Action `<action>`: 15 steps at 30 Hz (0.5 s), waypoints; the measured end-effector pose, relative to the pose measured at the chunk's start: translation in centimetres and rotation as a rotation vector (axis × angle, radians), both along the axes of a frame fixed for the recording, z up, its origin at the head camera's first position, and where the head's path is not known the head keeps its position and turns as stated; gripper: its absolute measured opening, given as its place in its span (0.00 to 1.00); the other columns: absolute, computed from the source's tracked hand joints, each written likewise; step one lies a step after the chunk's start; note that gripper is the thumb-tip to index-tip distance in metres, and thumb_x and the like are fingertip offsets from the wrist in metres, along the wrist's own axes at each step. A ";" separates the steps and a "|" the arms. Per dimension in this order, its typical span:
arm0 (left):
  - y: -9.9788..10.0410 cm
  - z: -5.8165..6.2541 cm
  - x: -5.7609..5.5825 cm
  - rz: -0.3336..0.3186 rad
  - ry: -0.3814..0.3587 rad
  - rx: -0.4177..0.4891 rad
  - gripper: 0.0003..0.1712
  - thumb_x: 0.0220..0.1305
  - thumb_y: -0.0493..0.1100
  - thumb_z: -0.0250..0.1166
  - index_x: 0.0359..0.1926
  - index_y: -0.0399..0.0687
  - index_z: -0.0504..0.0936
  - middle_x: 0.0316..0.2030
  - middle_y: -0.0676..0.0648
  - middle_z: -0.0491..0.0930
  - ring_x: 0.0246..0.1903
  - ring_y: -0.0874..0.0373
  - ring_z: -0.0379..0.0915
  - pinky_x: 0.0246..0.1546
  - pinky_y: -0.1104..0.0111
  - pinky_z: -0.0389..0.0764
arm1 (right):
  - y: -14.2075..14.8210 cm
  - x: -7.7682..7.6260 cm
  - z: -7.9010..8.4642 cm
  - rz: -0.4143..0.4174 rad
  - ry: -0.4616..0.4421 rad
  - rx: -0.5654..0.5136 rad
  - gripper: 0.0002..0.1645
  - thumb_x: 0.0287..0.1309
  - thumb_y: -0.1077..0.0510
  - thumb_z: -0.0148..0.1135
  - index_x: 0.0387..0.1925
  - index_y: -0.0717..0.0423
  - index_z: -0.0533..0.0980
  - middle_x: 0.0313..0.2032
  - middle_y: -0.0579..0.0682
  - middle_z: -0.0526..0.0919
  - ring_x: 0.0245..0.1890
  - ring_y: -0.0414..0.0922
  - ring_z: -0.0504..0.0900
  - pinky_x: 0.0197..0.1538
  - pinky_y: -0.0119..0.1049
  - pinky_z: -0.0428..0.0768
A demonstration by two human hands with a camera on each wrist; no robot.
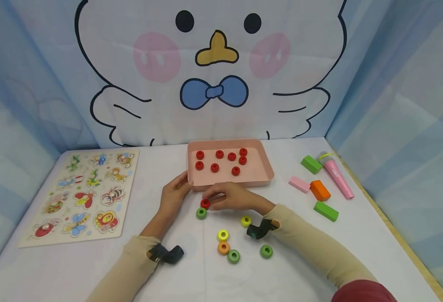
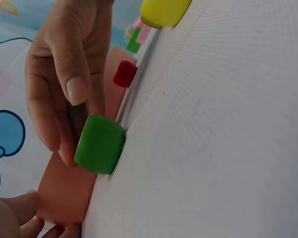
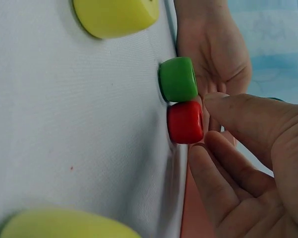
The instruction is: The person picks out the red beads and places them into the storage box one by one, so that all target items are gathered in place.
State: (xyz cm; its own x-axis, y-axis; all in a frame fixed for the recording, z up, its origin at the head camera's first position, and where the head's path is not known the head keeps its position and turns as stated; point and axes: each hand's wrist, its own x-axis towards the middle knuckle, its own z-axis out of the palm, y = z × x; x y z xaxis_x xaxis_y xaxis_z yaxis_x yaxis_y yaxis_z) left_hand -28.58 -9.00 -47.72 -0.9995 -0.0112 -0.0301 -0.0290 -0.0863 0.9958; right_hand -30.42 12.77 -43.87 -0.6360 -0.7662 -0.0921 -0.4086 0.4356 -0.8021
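My left hand (image 1: 174,195) rests against the left front corner of a pink tray (image 1: 230,183), its thumb at the tray's edge in the left wrist view. Several red beads (image 1: 215,167) lie inside the tray. My right hand (image 1: 232,197) reaches in front of the tray with thumb and fingers parted. Its fingertips are right at the upper edge of a red bead (image 3: 185,122). That bead sits on the table beside a green bead (image 3: 178,79). In the left wrist view the green bead (image 2: 100,145) stands in front, and another red bead (image 2: 125,74) shows by the tray wall.
Nearer me lie yellow (image 1: 223,235), orange (image 1: 223,248) and green beads (image 1: 234,256). An insect puzzle board (image 1: 127,209) is on the left. On the right are coloured blocks (image 1: 320,190) and a pink toy microphone (image 1: 338,176). A printed curtain (image 1: 213,121) stands behind.
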 end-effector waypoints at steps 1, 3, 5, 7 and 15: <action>0.1 -0.4 -0.1 0.005 0.006 0.006 0.30 0.69 0.40 0.62 0.70 0.42 0.68 0.67 0.45 0.69 0.65 0.58 0.65 0.60 0.71 0.72 | 0.0 0.0 -0.1 0.003 0.003 0.002 0.21 0.61 0.65 0.66 0.57 0.55 0.79 0.50 0.41 0.82 0.51 0.37 0.80 0.55 0.29 0.79; 0.1 -0.8 -0.3 0.009 0.014 0.014 0.30 0.69 0.40 0.63 0.70 0.42 0.68 0.66 0.45 0.69 0.64 0.58 0.66 0.60 0.71 0.72 | -0.1 0.0 -0.1 0.011 0.011 -0.003 0.21 0.61 0.65 0.67 0.56 0.55 0.79 0.49 0.42 0.82 0.51 0.38 0.81 0.55 0.30 0.79; 0.2 -0.8 -0.3 0.010 0.011 0.018 0.30 0.69 0.40 0.63 0.70 0.42 0.68 0.66 0.45 0.70 0.64 0.59 0.66 0.59 0.72 0.72 | -0.2 0.1 -0.1 0.013 0.018 -0.008 0.20 0.61 0.65 0.67 0.55 0.55 0.79 0.49 0.43 0.82 0.50 0.38 0.81 0.55 0.31 0.79; 0.2 -0.8 -0.3 0.009 0.011 0.017 0.30 0.69 0.40 0.63 0.70 0.42 0.68 0.66 0.45 0.70 0.64 0.60 0.66 0.59 0.72 0.72 | -0.3 0.1 -0.1 0.017 0.023 -0.016 0.19 0.60 0.65 0.67 0.54 0.55 0.80 0.49 0.44 0.83 0.50 0.39 0.81 0.56 0.32 0.79; 0.1 -0.9 -0.5 0.022 -0.003 -0.010 0.30 0.68 0.41 0.64 0.70 0.45 0.69 0.66 0.47 0.70 0.64 0.60 0.65 0.59 0.71 0.72 | -0.5 0.1 -0.6 0.015 0.090 -0.031 0.16 0.60 0.64 0.68 0.51 0.56 0.82 0.44 0.41 0.84 0.46 0.38 0.80 0.54 0.30 0.79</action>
State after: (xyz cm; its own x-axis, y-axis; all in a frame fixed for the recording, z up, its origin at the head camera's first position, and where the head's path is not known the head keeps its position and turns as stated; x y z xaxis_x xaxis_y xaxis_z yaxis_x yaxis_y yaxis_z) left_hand -29.04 -8.91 -48.64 -0.9989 -0.0336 -0.0333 -0.0307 -0.0771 0.9965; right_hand -30.33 12.28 -44.49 -0.6291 -0.7772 -0.0110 -0.4859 0.4043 -0.7749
